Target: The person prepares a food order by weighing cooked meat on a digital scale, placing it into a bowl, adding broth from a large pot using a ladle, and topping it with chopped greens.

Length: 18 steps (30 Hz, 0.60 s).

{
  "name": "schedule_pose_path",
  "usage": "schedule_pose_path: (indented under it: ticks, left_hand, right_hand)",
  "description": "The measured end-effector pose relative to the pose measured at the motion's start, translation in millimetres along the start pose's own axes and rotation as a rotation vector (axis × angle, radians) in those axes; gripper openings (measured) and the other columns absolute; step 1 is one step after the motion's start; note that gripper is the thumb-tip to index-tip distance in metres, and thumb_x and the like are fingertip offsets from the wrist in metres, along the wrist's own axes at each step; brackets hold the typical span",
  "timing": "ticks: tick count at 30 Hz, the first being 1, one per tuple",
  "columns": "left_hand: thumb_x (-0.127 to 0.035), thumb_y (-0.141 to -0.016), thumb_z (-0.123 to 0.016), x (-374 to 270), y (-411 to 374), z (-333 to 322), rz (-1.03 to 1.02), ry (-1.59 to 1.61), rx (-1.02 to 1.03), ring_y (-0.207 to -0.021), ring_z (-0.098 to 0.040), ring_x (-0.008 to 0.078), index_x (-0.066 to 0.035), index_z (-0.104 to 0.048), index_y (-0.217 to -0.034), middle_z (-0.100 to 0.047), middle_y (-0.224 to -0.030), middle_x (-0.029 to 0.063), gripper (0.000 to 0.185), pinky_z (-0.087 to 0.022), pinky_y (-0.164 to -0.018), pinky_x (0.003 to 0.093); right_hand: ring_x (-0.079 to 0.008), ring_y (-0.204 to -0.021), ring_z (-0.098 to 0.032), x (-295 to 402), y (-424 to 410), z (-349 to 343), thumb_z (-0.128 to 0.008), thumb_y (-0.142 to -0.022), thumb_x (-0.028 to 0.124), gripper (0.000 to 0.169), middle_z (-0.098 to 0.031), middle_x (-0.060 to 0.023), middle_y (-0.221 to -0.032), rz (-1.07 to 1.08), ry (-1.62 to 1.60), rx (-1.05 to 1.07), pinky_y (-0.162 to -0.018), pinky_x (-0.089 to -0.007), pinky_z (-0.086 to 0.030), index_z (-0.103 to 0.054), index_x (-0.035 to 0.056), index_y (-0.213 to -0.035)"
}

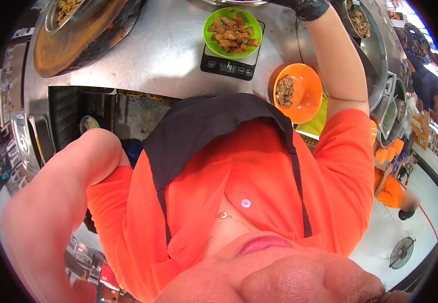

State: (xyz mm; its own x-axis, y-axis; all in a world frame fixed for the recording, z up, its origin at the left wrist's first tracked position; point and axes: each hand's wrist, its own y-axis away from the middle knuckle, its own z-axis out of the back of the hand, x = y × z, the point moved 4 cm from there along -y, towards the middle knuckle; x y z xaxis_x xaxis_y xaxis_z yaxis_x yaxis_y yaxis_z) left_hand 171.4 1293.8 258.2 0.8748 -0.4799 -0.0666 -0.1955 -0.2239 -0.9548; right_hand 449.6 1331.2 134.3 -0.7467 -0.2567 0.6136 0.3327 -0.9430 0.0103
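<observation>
My right hand (305, 7), in a black glove, reaches to the top edge, where its fingers are cut off. Close by it shows the rim of a metal bowl (237, 3); I cannot tell whether they touch. Of my left hand only a blurred bit (84, 291) appears at the bottom edge, below the raised left forearm (41, 219). A green plate (208, 41) of browned fried pieces (232, 34) rests on a black digital kitchen scale (226, 70) with a lit display. To its right, an orange bowl (308, 92) holds some minced food (284, 91).
A thick round wooden chopping block (67, 57) stands at the left of the steel counter (158, 45), bearing a metal bowl (52, 19) of food pieces. Metal pans (387, 125) line the right side. Two people (389, 193) (427, 79) are farther right, near a fan (402, 253).
</observation>
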Motion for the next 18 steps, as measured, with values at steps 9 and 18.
schedule_pose_path:
  ticks: [9, 18]
  left_hand:
    - [-0.016, -0.087, -0.052, 0, -1, -9, 0.229, -0.107, 0.153, -0.069, -0.061, 0.0179, -0.003, -0.066, -0.081, -0.062, -0.076, 0.0096, 0.02, -0.052, -0.072, 0.0323]
    - [-0.019, -0.089, -0.051, -29, -7, -19, 0.34, -0.138, 0.266, -0.071, -0.061, 0.0186, -0.003, -0.066, -0.084, -0.062, -0.08, 0.0105, 0.022, -0.052, -0.074, 0.0332]
  right_hand:
    - [-0.0173, -0.077, -0.06, -29, -20, -18, -0.06, -0.08, 0.007, 0.015, -0.065, -0.0097, -0.084, 0.135, -0.077, 0.088, -0.07, -0.0284, -0.047, -0.061, 0.0009, -0.094]
    - [-0.0179, -0.081, -0.061, -42, -55, -39, -0.057, -0.081, 0.002, 0.015, -0.065, -0.0106, -0.088, 0.076, -0.194, 0.12, -0.073, -0.0263, -0.048, -0.063, -0.0016, -0.094]
